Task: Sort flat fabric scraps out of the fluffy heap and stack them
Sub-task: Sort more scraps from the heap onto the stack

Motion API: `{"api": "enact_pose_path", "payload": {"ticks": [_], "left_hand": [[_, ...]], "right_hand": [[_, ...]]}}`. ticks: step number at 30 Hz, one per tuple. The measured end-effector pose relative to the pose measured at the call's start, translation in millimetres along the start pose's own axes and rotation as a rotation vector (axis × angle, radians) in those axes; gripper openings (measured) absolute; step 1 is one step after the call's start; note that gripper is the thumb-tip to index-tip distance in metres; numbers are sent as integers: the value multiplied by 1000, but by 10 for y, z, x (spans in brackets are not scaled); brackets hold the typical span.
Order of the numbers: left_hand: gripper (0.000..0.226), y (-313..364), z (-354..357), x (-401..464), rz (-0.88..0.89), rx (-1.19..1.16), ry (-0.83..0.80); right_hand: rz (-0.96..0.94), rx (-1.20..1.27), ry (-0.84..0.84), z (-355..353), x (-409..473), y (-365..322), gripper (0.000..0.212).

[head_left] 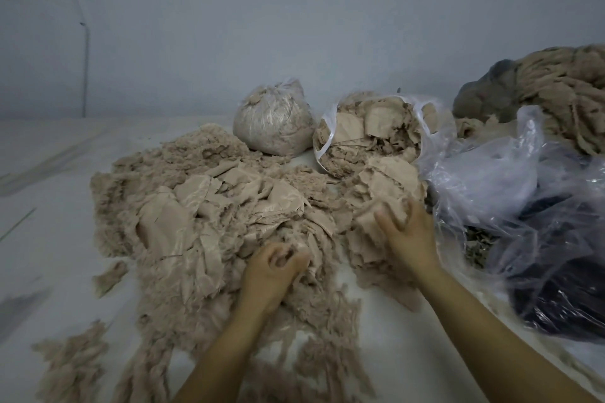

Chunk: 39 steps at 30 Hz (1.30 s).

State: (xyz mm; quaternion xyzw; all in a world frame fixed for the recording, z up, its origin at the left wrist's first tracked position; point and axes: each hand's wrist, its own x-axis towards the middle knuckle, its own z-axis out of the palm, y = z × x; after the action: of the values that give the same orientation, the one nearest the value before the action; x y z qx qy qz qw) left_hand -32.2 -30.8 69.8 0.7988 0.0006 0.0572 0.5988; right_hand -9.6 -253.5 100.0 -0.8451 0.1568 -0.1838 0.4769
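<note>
Left hand [273,267] curled, pinching fluff at near edge of fluffy heap [183,206]; right hand [409,232] spread, pressing scrap stack [383,193] on worktop [49,239]; best to pinch flat corners, shake off fluff.

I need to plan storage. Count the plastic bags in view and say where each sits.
3. A tied bag at the back, an open bag of flat scraps to its right, and a large clear bag at the right edge. More may be hidden behind it.

left hand [271,267]: fingers curled | right hand [407,232]: fingers spread
</note>
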Motion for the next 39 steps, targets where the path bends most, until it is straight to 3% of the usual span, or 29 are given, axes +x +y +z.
{"api": "enact_pose_path", "payload": {"ticks": [1,3,5,7,9,11,14,16,18,21,23,25,27,30,35,37,39], "left_hand": [[22,-11,23,-1,-3,94,-16],[28,-17,73,15,-44,107,-10],[21,11,82,50,-210,-323,53],[22,45,84,81,-338,-766,48],[20,74,77,100,-362,-889,80],[23,90,48,115,-381,-907,142],[28,79,-58,131,-408,-906,173],[30,73,-105,104,-379,-818,162],[32,69,-88,26,-374,-777,132],[29,101,58,-163,-396,-767,42],[29,90,165,-254,-385,-618,50],[28,35,200,-295,-373,-409,50],[27,-29,179,-313,-390,-272,-14],[24,-62,150,-277,-373,-144,-80],[26,-281,23,-91,-363,-14,111],[24,-323,-59,-68,-415,-153,30],[27,-179,-14,-66,-520,-522,-228]], "right_hand": [[-60,-100,34,3,-3,-12,58],[-146,-55,-16,100,-139,-44,34],[-163,103,-235,284,-400,-51,12],[-253,103,-430,489,-625,-21,19],[-376,-12,-521,681,-757,15,38],[-399,-129,-533,815,-785,56,33],[-330,-278,-514,860,-752,138,23],[-220,-227,-475,833,-711,97,25],[19,37,-526,816,-708,-29,28],[407,436,-732,864,-758,-195,52],[507,667,-648,897,-765,-251,39],[586,918,-398,911,-660,-264,18],[619,1012,-257,900,-559,-242,16],[679,1090,-270,949,-561,-194,19],[700,1226,-211,791,-441,-224,37],[675,1167,-226,674,-374,-253,35],[678,1124,-311,653,-459,-317,35]]}}
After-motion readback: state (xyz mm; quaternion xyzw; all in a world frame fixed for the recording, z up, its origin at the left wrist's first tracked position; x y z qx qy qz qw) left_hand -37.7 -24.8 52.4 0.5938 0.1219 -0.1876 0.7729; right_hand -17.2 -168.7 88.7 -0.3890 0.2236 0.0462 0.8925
